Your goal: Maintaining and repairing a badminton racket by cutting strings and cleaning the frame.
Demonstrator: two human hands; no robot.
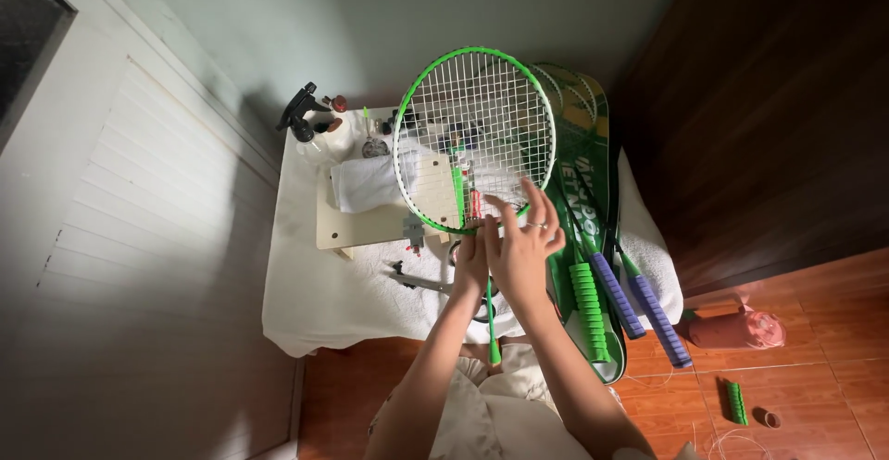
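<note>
A green-framed badminton racket [435, 80] with white strings stands tilted up over a small table covered in a white cloth [319, 298]. My left hand [470, 261] grips the racket at its throat, just below the head. My right hand [525, 245], with a ring on one finger, has its fingers spread and rests against the lower strings. The green shaft [493, 335] runs down toward my lap.
A light wooden board [356, 228] with a rolled white towel [366, 182] lies on the table, with a spray bottle [301, 117] and small tools behind. A green racket bag [583, 182] and spare rackets with purple and green grips [611, 298] lie at right. On the wooden floor sit a pink roll [736, 328] and a green grip [735, 402].
</note>
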